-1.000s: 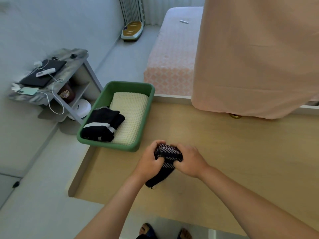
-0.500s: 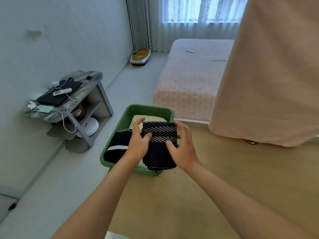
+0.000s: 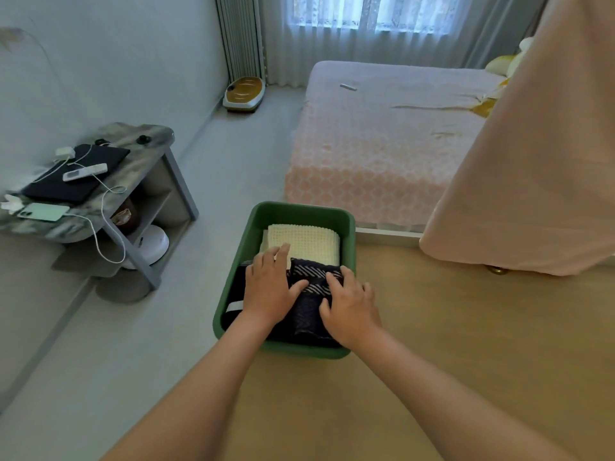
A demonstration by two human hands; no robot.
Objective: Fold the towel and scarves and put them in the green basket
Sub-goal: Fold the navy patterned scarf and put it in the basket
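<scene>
Two hands on one scarf. The left hand (image 3: 269, 287) lies palm down with fingers mostly straight. It covers the scarf's 9 o'clock edge and its fingertips reach onto the towel. The right hand (image 3: 349, 311) sits on the 3 o'clock side, fingers spread and only lightly bent. As far as we can tell it presses rather than pinches, and neither hand has cloth wrapped in it.

The striped scarf (image 3: 314, 277) is folded and down inside the basket (image 3: 299, 211), in its 6 o'clock half. It touches the towel (image 3: 306, 242), which fills the 12 o'clock end. A black scarf (image 3: 233, 294) with a white band lies along the basket's 9 o'clock wall, partly under the left hand. The basket stands at the 10 o'clock corner of the table (image 3: 466, 361).

We judge this to be the placing step, with the piece being patted flat. All three pieces we can count are in the basket, so the task looks nearly done. The next move calls for lifting both hands straight up, without dragging the top fold open. Then we would check that the scarf sits below the rim.

A pink cloth (image 3: 532, 161) hangs at 2 o'clock, which we take not to be a task item. A side table (image 3: 139, 161) stands at 9 o'clock.
</scene>
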